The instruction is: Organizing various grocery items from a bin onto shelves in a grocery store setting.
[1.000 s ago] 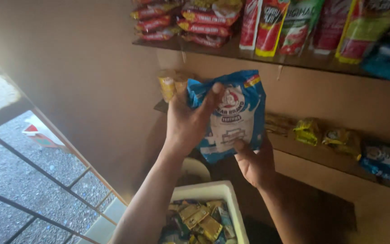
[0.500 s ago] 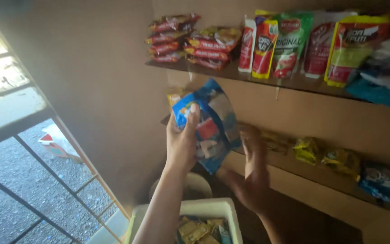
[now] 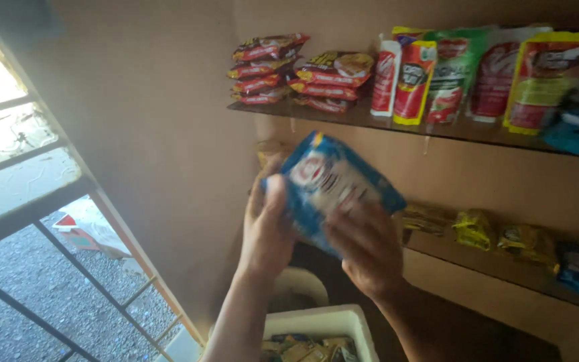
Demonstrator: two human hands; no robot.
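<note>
The hands (image 3: 316,234) and blue packet (image 3: 333,184) are motion-blurred.

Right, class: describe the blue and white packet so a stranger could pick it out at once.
Start at the upper wooden shelf of red packets. Just below it, both hands, left hand and right hand, grip a tilted blue and white plastic packet, the only item held in the air.

Both forearms rose from the bottom of the frame toward its centre. The left hand (image 3: 267,231) stood upright, back to the camera, fingers (image 3: 256,198) pointing up and curled forward. The right hand (image 3: 363,248) sat just beside it, slightly lower, fingers spread and gripping.
</note>
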